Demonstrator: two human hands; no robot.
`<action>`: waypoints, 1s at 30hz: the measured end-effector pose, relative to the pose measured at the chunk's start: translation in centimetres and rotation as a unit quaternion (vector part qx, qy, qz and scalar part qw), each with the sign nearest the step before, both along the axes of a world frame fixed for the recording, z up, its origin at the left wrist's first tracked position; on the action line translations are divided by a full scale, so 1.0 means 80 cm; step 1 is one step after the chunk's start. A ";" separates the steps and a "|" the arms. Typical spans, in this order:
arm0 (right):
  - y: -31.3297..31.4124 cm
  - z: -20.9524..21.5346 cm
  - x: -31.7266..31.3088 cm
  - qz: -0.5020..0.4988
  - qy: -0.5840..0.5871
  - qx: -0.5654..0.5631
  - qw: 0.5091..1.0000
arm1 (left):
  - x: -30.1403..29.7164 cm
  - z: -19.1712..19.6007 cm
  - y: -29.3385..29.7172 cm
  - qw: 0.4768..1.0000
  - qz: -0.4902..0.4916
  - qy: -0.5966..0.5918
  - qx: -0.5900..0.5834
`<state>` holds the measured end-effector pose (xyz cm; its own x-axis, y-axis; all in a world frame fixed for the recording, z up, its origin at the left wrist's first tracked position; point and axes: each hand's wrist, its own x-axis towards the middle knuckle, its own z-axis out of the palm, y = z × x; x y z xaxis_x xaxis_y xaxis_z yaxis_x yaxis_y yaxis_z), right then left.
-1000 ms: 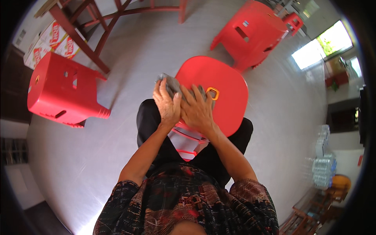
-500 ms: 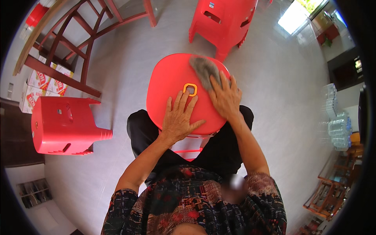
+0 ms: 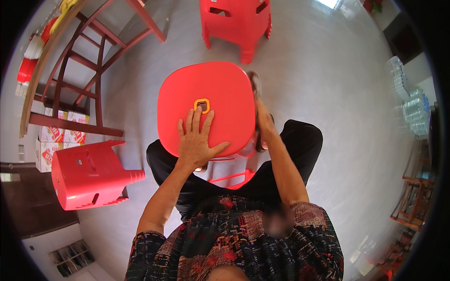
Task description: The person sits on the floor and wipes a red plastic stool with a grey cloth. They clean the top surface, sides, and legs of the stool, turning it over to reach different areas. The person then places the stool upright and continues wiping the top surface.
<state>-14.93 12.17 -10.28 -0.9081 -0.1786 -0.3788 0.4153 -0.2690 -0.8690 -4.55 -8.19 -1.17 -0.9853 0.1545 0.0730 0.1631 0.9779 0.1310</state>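
A red plastic stool (image 3: pixel 220 89) stands upright between my knees, its square seat facing up with an orange-rimmed hole in the middle. My left hand (image 3: pixel 198 138) lies flat on the near part of the seat, fingers spread. My right hand (image 3: pixel 263 122) is at the stool's right edge, pressing a grey cloth (image 3: pixel 255 84) against the side of the seat. The cloth is mostly hidden behind the rim.
A second red stool (image 3: pixel 89 175) lies on its side at my left. A third red stool (image 3: pixel 236 21) stands ahead. A wooden frame table (image 3: pixel 79 70) with cartons (image 3: pixel 51 140) under it is at the far left. Bottled water packs (image 3: pixel 410 103) sit at the right.
The cloth and my right hand moved from the seat's top down to its right edge. My left hand stayed flat on the seat. The view shifted, so the stool sits higher.
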 end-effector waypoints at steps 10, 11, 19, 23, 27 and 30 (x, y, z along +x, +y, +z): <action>-0.015 0.034 0.139 -0.064 0.329 0.341 0.878 | -0.005 0.001 0.004 1.000 -0.018 -0.008 -0.014; -0.010 0.055 0.134 -0.028 0.370 0.372 0.851 | -0.003 0.003 0.003 1.000 -0.021 -0.005 -0.017; -0.020 0.089 -0.027 -0.035 0.456 0.447 0.768 | -0.010 0.014 0.010 0.999 -0.028 -0.035 -0.018; -0.026 0.040 -0.117 -0.045 0.375 0.267 0.887 | -0.011 0.018 0.011 0.998 -0.026 -0.049 -0.040; -0.025 -0.030 -0.166 0.057 0.198 0.105 0.973 | -0.007 0.020 0.007 0.997 -0.016 -0.065 -0.049; -0.007 -0.115 -0.168 0.049 0.220 0.217 0.950 | -0.012 0.021 0.011 0.997 -0.021 -0.065 -0.044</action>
<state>-28.40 11.65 -19.48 -0.9826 -0.1844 -0.0226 -0.0100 0.1745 -0.9846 -5.54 -7.27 0.50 -0.9780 0.1967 -0.0697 0.1920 0.9790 0.0678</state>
